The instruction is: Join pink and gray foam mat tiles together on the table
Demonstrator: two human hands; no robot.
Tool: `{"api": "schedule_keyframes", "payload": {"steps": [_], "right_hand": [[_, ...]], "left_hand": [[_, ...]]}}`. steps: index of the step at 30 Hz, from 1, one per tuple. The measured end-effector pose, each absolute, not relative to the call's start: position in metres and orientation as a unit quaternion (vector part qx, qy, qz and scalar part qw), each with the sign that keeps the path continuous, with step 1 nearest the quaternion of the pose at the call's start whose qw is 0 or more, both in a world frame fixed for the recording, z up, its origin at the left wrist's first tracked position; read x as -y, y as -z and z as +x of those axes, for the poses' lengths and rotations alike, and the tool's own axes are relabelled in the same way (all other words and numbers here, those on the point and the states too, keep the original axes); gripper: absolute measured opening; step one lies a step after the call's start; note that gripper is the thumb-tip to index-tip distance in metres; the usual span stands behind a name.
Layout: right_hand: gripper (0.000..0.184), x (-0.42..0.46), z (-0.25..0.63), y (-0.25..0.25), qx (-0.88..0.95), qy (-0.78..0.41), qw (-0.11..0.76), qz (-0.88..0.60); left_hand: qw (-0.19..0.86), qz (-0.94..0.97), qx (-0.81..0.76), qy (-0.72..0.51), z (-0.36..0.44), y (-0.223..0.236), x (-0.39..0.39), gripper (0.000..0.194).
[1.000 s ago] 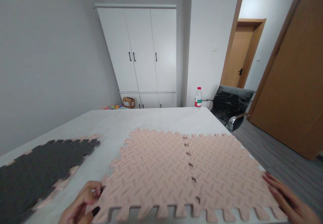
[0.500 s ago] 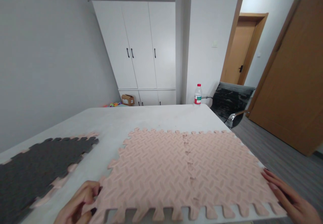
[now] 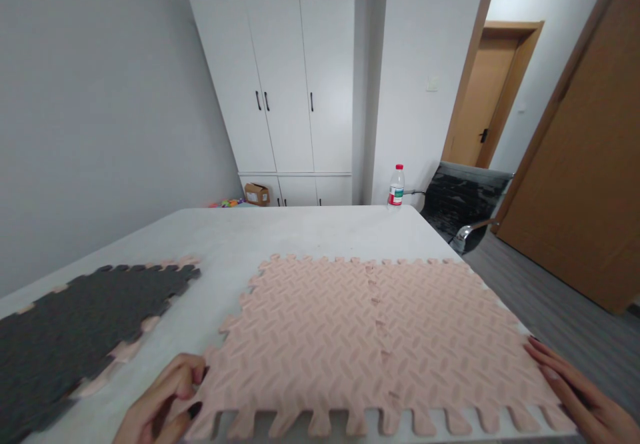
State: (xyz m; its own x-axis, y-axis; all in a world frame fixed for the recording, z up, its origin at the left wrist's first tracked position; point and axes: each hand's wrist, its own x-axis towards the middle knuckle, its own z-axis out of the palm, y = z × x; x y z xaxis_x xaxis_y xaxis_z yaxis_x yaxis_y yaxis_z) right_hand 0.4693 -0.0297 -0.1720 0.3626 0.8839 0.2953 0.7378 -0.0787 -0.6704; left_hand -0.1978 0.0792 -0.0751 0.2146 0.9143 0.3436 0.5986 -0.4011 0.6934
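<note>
Mats: two pink [image 3: 380,344] joined; left hand [image 3: 160,401] pinching.

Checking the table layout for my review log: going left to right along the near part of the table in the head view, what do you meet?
Dark grey interlocking foam mat → left hand pinching the mat corner → pale pink interlocking foam mats, two joined → right hand at their right edge.

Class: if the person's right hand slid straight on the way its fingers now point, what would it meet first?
The right hand points up-left across the table, so it would ride onto the pink interlocking foam mat it already touches at the right edge; nothing else lies nearer.
</note>
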Motion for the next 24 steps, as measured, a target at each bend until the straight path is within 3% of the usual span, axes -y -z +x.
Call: {"api": "schedule_keyframes", "payload": {"steps": [9, 17, 24], "right_hand": [[0.045, 0.031, 0.468, 0.175, 0.524, -0.113, 0.400, -0.743], [0.045, 0.031, 0.463, 0.170, 0.532, -0.109, 0.413, -0.731], [0.046, 0.032, 0.464, 0.174, 0.539, -0.111, 0.406, -0.730]], "left_hand": [[0.112, 0.765, -0.534, -0.342, -0.203, 0.091, -0.074, 0.015], [0.033, 0.780, -0.572, -0.252, -0.199, 0.077, -0.077, 0.020], [-0.093, 0.817, -0.498, -0.276, -0.088, 0.066, -0.089, 0.038]]}}
